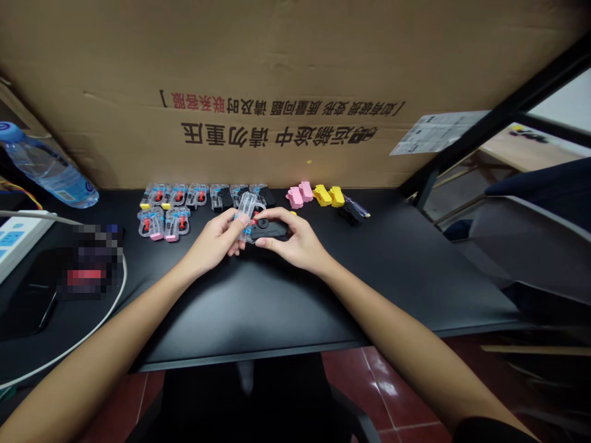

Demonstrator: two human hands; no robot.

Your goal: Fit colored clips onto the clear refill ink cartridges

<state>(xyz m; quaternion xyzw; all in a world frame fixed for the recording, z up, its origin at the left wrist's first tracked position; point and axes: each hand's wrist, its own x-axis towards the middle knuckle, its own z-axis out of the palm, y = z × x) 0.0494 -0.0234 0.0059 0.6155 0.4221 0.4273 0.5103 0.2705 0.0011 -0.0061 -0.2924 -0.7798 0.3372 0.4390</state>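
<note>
The left hand (pixel 215 240) pinches a clear casing (pixel 246 212) upright by its fingertips. The right hand (pixel 295 243) clamps a black part (pixel 270 229) against the casing's lower end, seemingly to line them up. Just beyond the knuckles lie clear cartridges (pixel 184 197), pink clips (pixel 299 194) and yellow clips (pixel 329 195).

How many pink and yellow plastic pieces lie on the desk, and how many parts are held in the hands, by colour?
Pink plastic pieces: 2
Yellow plastic pieces: 2
Clear cartridge in the left hand: 1
Black part in the right hand: 1
Total: 6
</note>
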